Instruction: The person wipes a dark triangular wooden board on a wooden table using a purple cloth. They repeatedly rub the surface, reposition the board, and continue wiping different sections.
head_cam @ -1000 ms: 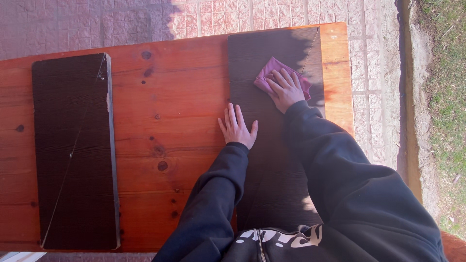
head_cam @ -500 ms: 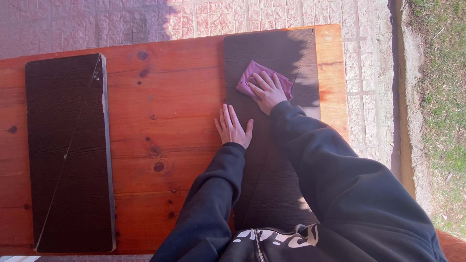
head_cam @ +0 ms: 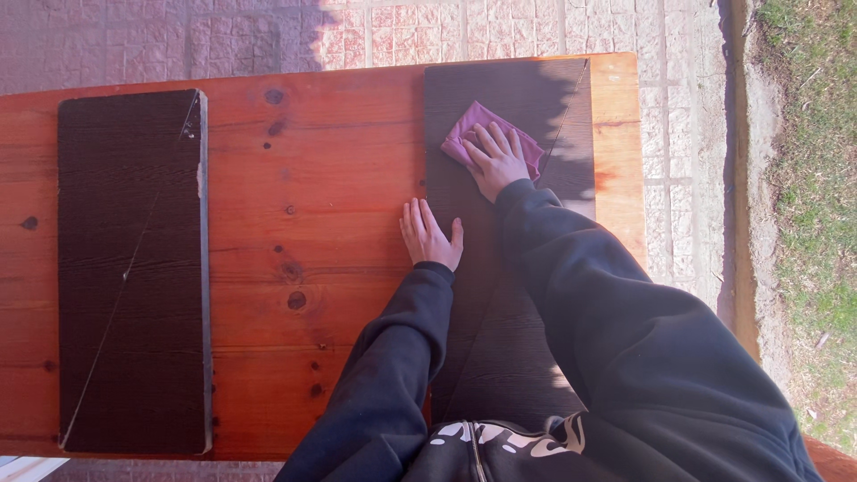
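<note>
My right hand presses flat on a purple cloth lying on a dark brown board at the right of the orange wooden table. Fingers are spread over the cloth near the board's far left part. My left hand lies flat with fingers together at the board's left edge, half on the table, holding nothing. Both arms wear black sleeves, which hide the board's near part.
A second dark board with a thin diagonal scratch lies at the table's left. Pale paving stones run beyond the far edge. A kerb and grass lie to the right.
My right hand has slid the purple cloth leftward across the board. My left hand stays at the board's left edge.
</note>
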